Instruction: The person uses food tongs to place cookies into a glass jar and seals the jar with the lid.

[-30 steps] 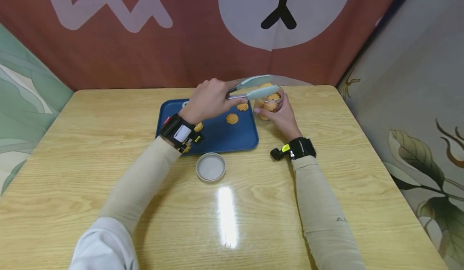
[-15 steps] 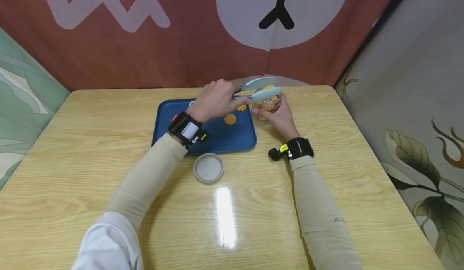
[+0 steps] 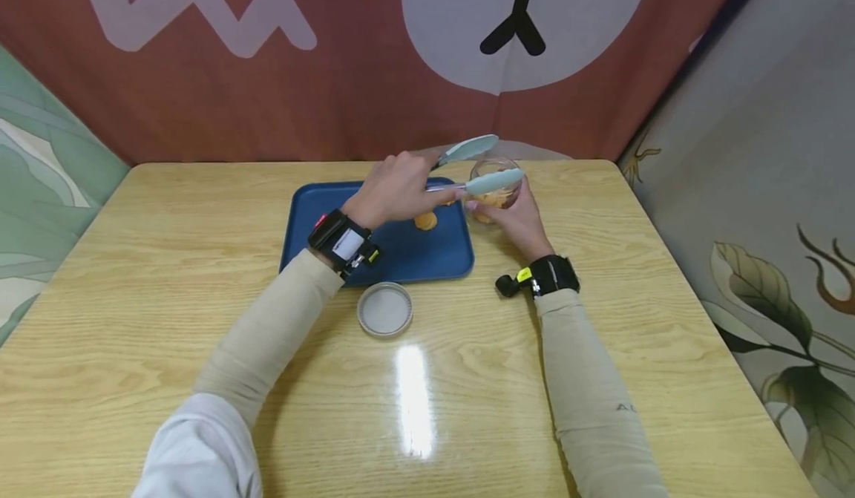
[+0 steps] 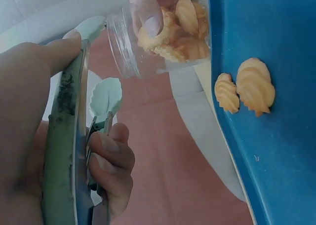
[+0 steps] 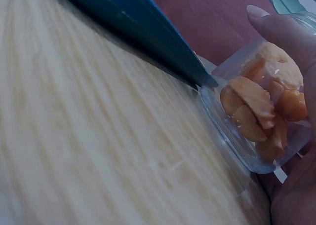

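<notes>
In the head view my left hand grips a pair of tongs with pale mint tips. Those tips are spread apart at the mouth of a clear jar, with nothing between them. My right hand holds the jar by its side, beside the tray's right edge. Several swirled butter cookies lie inside the jar, as the right wrist view shows. On the blue tray two cookies show in the left wrist view, a larger cookie and a smaller cookie. My left forearm hides the tray's left part.
A round lid lies on the wooden table just in front of the tray. Behind the table's far edge hangs a reddish-brown cloth. A patterned grey wall covering stands on the right.
The tongs' tips have spread wider, and the cookie seen between them at the jar's mouth is no longer there. My right hand keeps the jar in nearly the same place.
</notes>
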`<state>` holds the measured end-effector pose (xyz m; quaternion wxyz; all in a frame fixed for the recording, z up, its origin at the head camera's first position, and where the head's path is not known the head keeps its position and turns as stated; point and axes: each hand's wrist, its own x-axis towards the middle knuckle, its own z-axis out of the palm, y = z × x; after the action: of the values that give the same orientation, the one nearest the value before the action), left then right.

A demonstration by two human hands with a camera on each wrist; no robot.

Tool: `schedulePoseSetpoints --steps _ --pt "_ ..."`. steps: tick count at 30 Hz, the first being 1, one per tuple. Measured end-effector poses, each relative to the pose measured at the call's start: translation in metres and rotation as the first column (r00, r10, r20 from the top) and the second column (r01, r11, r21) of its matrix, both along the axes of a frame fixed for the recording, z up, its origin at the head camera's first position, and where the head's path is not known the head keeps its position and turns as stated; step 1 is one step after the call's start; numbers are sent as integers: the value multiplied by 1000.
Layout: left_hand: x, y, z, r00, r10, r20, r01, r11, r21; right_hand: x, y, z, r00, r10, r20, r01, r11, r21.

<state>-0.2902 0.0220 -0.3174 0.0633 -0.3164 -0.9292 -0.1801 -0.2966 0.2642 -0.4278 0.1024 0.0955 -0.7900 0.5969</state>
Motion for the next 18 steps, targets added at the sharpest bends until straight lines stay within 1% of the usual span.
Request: schedulePoseSetpoints --steps 4,10,14,18 --pt "0 0 0 1000 -8 -15 8 1000 8 1 1 1 1000 1 -8 -1 1000 -2" --pt "2 -3 1 999 -11 -38 11 1000 -8 2 0 1 1000 9 -3 -9 1000 -17" --pt "6 -8 3 999 -12 -52 12 1000 3 1 -1 1 1000 18 10 -18 999 -46" --pt "12 -17 6 998 -3 -64 5 1000 31 1 -1 2 999 -11 37 11 1000 -10"
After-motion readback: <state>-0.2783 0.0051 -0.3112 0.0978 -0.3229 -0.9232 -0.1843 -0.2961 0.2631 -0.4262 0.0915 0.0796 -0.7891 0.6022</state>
